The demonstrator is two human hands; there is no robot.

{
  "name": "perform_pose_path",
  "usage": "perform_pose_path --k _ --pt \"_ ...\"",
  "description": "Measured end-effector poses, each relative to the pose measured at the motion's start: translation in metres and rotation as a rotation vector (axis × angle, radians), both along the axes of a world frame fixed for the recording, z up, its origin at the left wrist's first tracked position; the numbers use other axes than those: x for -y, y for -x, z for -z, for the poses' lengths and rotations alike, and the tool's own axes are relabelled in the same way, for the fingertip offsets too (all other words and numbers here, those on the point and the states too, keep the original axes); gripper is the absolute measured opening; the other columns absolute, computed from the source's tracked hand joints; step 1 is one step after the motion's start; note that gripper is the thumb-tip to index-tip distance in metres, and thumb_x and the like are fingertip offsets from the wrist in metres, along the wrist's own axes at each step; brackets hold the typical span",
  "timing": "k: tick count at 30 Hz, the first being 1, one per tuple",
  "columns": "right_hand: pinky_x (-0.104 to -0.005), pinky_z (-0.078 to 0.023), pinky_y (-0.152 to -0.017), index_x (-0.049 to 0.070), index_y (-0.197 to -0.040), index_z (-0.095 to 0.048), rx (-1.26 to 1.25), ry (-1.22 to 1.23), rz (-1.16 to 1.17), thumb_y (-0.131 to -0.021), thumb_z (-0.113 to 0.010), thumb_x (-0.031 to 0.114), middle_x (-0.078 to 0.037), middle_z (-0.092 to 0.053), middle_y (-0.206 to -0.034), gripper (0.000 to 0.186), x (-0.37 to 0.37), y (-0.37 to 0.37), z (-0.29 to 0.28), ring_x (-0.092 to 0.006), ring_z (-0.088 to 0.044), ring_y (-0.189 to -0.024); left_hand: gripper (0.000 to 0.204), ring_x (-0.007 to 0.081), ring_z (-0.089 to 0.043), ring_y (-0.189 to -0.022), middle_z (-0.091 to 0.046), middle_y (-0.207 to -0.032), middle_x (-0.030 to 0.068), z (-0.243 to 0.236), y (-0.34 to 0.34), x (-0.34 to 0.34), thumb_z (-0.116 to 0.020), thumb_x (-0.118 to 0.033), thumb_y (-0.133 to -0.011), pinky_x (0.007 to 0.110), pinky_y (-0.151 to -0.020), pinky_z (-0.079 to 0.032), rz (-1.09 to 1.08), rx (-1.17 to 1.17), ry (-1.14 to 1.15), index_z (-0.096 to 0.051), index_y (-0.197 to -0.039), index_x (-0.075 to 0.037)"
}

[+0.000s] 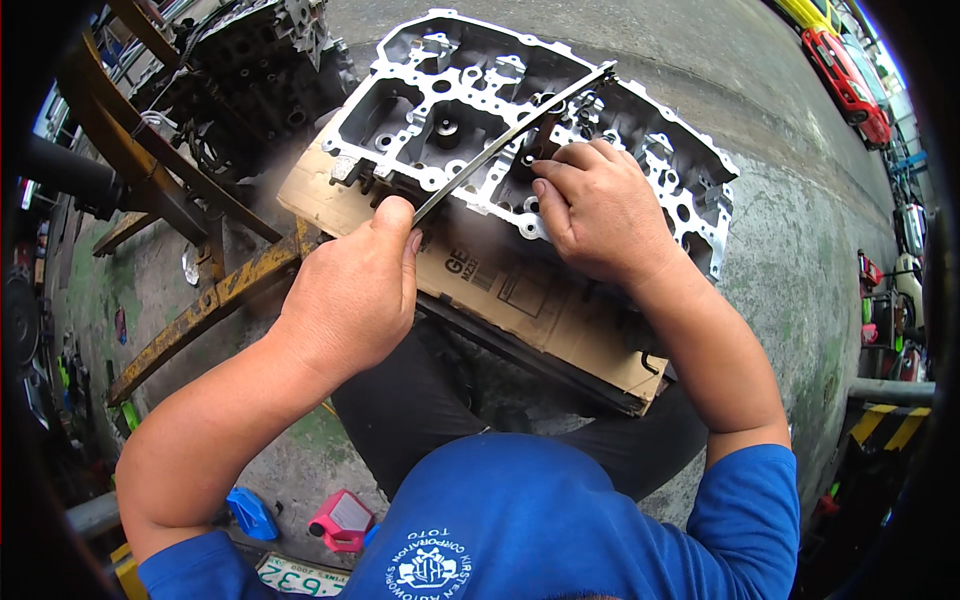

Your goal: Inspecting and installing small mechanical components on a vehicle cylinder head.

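A silvery cylinder head [482, 192] lies on a flattened cardboard sheet [500, 300] in front of me, its open wells facing up. My left hand [365, 270] is closed around the near end of a long metal lever bar [505, 138]. The bar slants across the head, its far tip resting by the far rim. A dark piece [545, 130] stands under the bar, inside a well. My right hand [600, 205] reaches into the middle of the head, thumb and forefinger bent close together beside that piece. Whatever those fingertips pinch is hidden or too small to name.
A rusty yellow metal stand [200, 335] rises at the left, near a dark engine block [250, 75]. A blue jug [252, 514] and a pink jug [342, 522] sit on the floor at lower left. A red car [845, 85] is far right.
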State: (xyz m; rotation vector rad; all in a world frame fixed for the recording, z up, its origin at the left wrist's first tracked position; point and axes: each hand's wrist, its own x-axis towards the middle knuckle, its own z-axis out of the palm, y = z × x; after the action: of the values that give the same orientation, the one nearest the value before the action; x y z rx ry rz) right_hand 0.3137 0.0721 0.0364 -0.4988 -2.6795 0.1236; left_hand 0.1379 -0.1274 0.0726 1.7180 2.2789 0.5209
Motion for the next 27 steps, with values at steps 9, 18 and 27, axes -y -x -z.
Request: perform_pose_path --k 9,18,27 --pt "-0.0306 -0.052 -0.08 -0.003 -0.102 -0.075 -0.393 0.534 -0.043 -0.102 -0.054 0.015 -0.012 -0.071 -0.094 0.028 -0.016 -0.042 -0.042 -0.02 -0.068 -0.086 0.014 0.0516 -0.064 -0.078 -0.065 -0.081 0.0277 0.006 -0.002 0.003 -0.05 -0.015 -0.104 0.059 -0.068 -0.049 0.001 -0.036 -0.051 -0.044 -0.106 -0.002" --pt "-0.0315 -0.048 -0.074 -0.003 -0.09 -0.075 -0.193 0.818 -0.125 -0.077 -0.071 0.026 -0.015 -0.071 -0.09 0.032 0.05 -0.131 -0.103 -0.0243 -0.067 -0.085 0.017 0.0491 -0.063 -0.082 -0.065 -0.088 0.0275 0.007 0.009 0.001 -0.049 -0.009 -0.105 0.053 -0.069 -0.047 0.015 -0.063 -0.152 -0.054 -0.119 -0.001" --pt "-0.0379 -0.053 -0.077 0.007 -0.097 -0.075 0.302 0.798 0.331 -0.081 -0.081 0.014 -0.009 -0.07 -0.087 0.019 0.093 -0.228 0.012 -0.0275 -0.066 -0.083 0.018 0.0429 -0.063 -0.077 -0.064 -0.085 0.0228 0.015 0.014 0.001 -0.047 -0.012 -0.108 0.046 -0.069 -0.047 -0.04 -0.029 -0.102 -0.055 -0.12 0.0"
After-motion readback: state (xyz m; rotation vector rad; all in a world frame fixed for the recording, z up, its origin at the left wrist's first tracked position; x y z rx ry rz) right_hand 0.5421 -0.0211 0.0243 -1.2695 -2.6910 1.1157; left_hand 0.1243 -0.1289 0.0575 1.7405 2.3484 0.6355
